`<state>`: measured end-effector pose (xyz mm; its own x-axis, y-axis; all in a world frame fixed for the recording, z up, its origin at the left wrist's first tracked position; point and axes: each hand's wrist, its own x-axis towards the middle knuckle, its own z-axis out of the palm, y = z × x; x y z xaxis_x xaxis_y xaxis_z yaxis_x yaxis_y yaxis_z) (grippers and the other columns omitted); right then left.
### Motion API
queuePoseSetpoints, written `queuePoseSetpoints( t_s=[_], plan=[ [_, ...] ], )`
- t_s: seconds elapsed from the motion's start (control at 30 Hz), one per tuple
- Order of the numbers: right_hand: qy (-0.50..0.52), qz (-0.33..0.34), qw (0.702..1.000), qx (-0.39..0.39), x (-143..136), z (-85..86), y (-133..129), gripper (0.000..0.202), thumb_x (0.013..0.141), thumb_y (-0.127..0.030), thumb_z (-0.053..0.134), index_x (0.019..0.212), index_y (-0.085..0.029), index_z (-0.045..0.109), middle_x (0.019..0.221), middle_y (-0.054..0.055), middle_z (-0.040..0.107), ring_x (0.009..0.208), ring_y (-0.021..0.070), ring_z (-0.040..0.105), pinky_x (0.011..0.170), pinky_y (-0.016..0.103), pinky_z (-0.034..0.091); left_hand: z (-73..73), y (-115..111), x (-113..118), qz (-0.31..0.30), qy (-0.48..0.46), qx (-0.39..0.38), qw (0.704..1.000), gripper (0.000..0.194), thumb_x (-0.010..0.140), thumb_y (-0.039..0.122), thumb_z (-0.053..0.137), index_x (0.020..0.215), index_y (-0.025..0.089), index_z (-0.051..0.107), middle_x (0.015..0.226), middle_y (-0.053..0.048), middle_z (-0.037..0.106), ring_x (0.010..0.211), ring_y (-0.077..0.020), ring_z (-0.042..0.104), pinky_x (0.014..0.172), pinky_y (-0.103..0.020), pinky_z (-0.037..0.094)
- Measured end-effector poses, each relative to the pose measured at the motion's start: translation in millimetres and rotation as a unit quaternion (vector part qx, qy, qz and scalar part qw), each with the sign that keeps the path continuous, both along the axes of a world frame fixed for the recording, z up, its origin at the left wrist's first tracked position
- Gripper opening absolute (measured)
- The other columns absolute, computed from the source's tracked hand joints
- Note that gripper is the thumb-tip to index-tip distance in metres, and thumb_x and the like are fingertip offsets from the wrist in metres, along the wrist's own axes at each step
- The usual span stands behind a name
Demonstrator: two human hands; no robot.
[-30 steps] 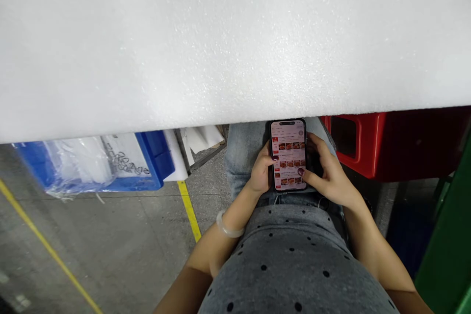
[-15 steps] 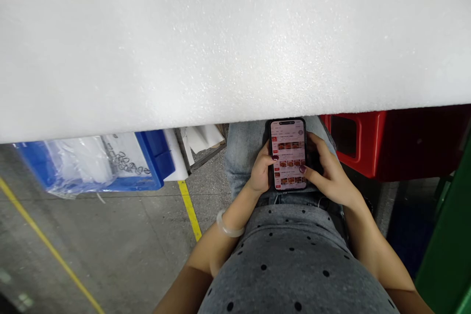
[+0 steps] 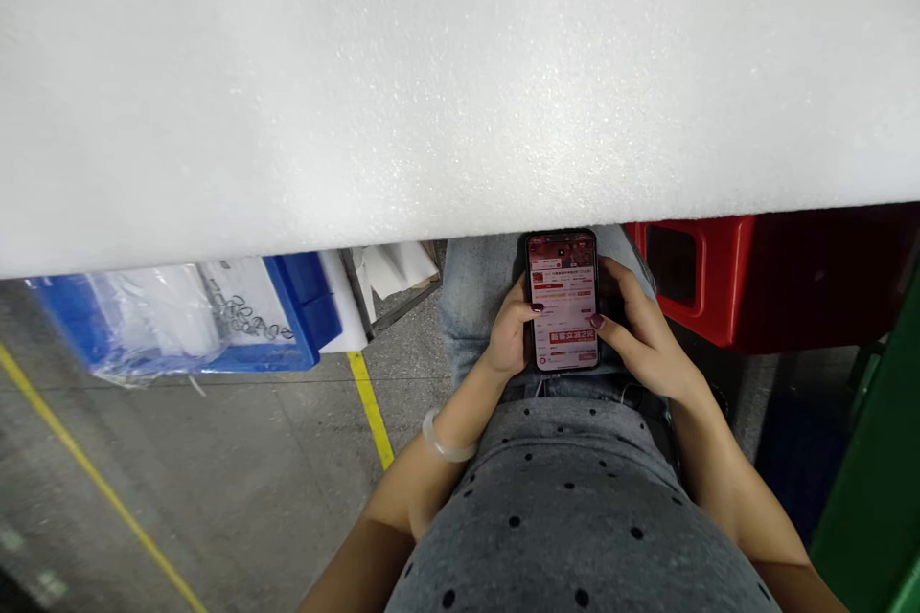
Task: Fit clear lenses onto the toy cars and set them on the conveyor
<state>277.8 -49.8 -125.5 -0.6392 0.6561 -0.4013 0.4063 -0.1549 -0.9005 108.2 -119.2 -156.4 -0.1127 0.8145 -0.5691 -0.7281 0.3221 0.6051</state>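
A black-edged phone (image 3: 563,302) with a lit screen is held upright over my lap, just below the edge of the white foam-covered surface (image 3: 460,86). My left hand (image 3: 512,333) wraps round its left side, thumb over the screen. On the right side, my right hand (image 3: 639,330) grips the phone too, its thumb tip at the right edge of the screen. The fingers behind the phone are partly hidden. A pale bangle (image 3: 447,441) sits on my left forearm.
To the left is a blue bin (image 3: 306,306) with plastic-wrapped white items and small dark loops. A red bin (image 3: 740,278) stands at the right, near a green frame (image 3: 873,460). Yellow lines (image 3: 371,410) mark the grey floor.
The phone screen has switched from a list with rows of pictures to a different page. My right thumb has shifted slightly up and right, towards the screen's edge.
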Motion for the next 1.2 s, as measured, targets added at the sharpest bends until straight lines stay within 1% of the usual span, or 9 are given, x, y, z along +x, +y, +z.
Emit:
queuePoseSetpoints(
  t_s=[0.2,0.5,0.63,0.77,0.87,0.97,1.03,1.1,1.2],
  plan=[
    [-0.009,-0.004,1.0,0.005,-0.2,-0.4,-0.4,0.059,0.097,-0.039,0.053,0.152,-0.028,0.032,0.148,0.01,0.052,0.134,0.0311,0.052,0.113,0.054,0.044,0.4,-0.3,0.3,0.0,0.002,-0.016,1.0,0.036,0.066,0.031,0.055,0.1,0.021,0.062,0.104,-0.006,0.072,0.122,-0.0326,0.059,0.103,-0.048,0.048],
    [-0.01,-0.003,1.0,0.011,0.1,-1.9,-1.0,0.058,0.097,-0.038,0.052,0.151,-0.028,0.032,0.148,0.01,0.052,0.133,0.0307,0.053,0.111,0.053,0.045,0.6,0.1,-0.3,-0.005,-0.009,-0.004,1.0,0.036,0.068,0.03,0.056,0.103,0.022,0.063,0.105,-0.005,0.072,0.123,-0.0326,0.059,0.103,-0.047,0.049],
    [-0.01,-0.002,1.0,0.011,0.1,-2.1,-1.0,0.058,0.097,-0.038,0.053,0.151,-0.028,0.032,0.148,0.011,0.051,0.133,0.031,0.052,0.111,0.054,0.044,1.6,0.4,0.0,-0.009,-0.001,-0.01,1.0,0.042,0.069,0.032,0.057,0.109,0.021,0.064,0.105,-0.006,0.073,0.122,-0.0337,0.06,0.1,-0.047,0.051],
    [-0.005,-0.004,1.0,0.007,-0.4,-1.5,-0.5,0.058,0.097,-0.036,0.053,0.15,-0.028,0.033,0.147,0.011,0.053,0.132,0.0307,0.053,0.11,0.053,0.045,1.2,-0.9,0.4,-0.017,0.004,-0.021,1.0,0.036,0.076,0.033,0.06,0.11,0.022,0.064,0.105,-0.005,0.073,0.116,-0.032,0.064,0.096,-0.044,0.054],
    [-0.003,-0.004,1.0,0.005,-0.5,-1.4,-0.1,0.058,0.097,-0.036,0.054,0.15,-0.027,0.033,0.146,0.011,0.053,0.131,0.0304,0.054,0.11,0.052,0.045,0.2,-1.1,0.5,-0.013,0.005,-0.034,0.999,0.035,0.077,0.038,0.064,0.107,0.021,0.063,0.106,-0.006,0.073,0.109,-0.0317,0.068,0.093,-0.046,0.055],
    [-0.005,-0.006,1.0,0.007,-0.3,-1.9,-0.3,0.058,0.096,-0.035,0.054,0.15,-0.026,0.033,0.146,0.011,0.053,0.132,0.0306,0.054,0.11,0.053,0.045,0.2,-0.4,0.6,0.002,-0.011,-0.034,0.999,0.035,0.077,0.041,0.063,0.105,0.02,0.065,0.105,-0.007,0.073,0.113,-0.033,0.066,0.094,-0.046,0.055],
    [-0.005,-0.006,1.0,0.006,-0.3,-2.2,-0.7,0.059,0.096,-0.035,0.054,0.15,-0.026,0.033,0.146,0.012,0.053,0.132,0.0308,0.053,0.11,0.053,0.045,1.5,0.1,0.9,0.005,-0.014,-0.035,0.999,0.032,0.077,0.039,0.062,0.103,0.021,0.065,0.103,-0.007,0.074,0.115,-0.0329,0.065,0.093,-0.045,0.055],
    [-0.002,-0.006,1.0,0.005,0.0,-2.3,-1.0,0.058,0.096,-0.036,0.054,0.15,-0.026,0.033,0.146,0.012,0.053,0.132,0.0309,0.053,0.109,0.054,0.045,3.8,0.3,1.6,-0.001,0.001,-0.056,0.998,0.032,0.076,0.035,0.066,0.105,0.022,0.065,0.101,-0.005,0.074,0.11,-0.031,0.067,0.09,-0.043,0.056],
    [-0.003,-0.01,1.0,0.003,0.3,-2.1,-1.2,0.055,0.096,-0.038,0.055,0.147,-0.026,0.038,0.146,0.012,0.053,0.132,0.0311,0.054,0.11,0.055,0.044,6.9,0.1,2.5,-0.021,0.029,-0.077,0.996,0.04,0.075,0.033,0.075,0.111,0.023,0.063,0.1,-0.004,0.074,0.099,-0.0274,0.071,0.086,-0.04,0.057]
  ],
)
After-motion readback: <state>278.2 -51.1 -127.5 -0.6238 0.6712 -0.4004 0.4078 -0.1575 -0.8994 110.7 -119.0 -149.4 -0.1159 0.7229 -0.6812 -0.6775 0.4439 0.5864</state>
